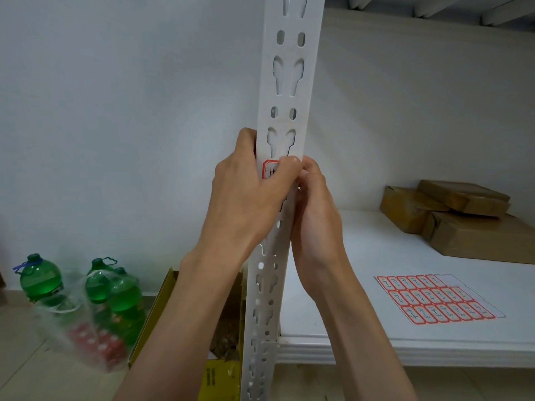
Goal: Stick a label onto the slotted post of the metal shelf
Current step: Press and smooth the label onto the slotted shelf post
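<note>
Label [268, 169]: a red-bordered sticker lying on the front face of the slotted post [285, 111], just below a pair of keyhole slots, with only its left part showing.

Head view: the post's long axis runs from 12 o'clock down to 6, leaning slightly. The left hand [249, 192] wraps the post's left edge, and its thumb [285, 167] lies across the front face, covering the label's right part and pressing flat on it. The right hand [314, 204] comes in from 3 o'clock, fingers curled narrow at the post's right edge and meeting the left thumb tip; whether they pinch the label's far end I cannot tell. The left thumb is nearer, so the coming move is likely a rub toward 9 o'clock across the label's short width. The sheet of labels [437, 299] lies on the shelf board [376, 337] at 4 o'clock, well apart.
</note>
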Demonstrator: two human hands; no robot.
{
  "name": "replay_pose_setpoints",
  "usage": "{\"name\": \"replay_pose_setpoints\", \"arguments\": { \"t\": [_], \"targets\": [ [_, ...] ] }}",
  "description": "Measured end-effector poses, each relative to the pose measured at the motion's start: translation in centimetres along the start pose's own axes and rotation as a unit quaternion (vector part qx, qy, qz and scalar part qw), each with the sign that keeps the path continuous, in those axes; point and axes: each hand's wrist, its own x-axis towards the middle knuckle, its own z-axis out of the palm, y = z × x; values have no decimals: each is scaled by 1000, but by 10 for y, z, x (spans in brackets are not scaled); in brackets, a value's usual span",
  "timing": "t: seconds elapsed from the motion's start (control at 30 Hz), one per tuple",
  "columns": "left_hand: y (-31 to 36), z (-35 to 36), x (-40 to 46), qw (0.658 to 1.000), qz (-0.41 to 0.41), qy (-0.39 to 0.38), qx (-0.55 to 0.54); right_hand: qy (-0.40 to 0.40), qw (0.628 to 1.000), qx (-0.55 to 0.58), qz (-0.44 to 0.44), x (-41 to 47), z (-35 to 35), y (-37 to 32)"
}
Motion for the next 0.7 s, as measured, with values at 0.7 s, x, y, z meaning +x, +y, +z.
{"name": "replay_pose_setpoints", "arguments": {
  "t": [0.7],
  "targets": [
    [5,0,0,995,-36,-50,-77,-5,1000,-10,-1,-2,2,-2]
  ]
}}
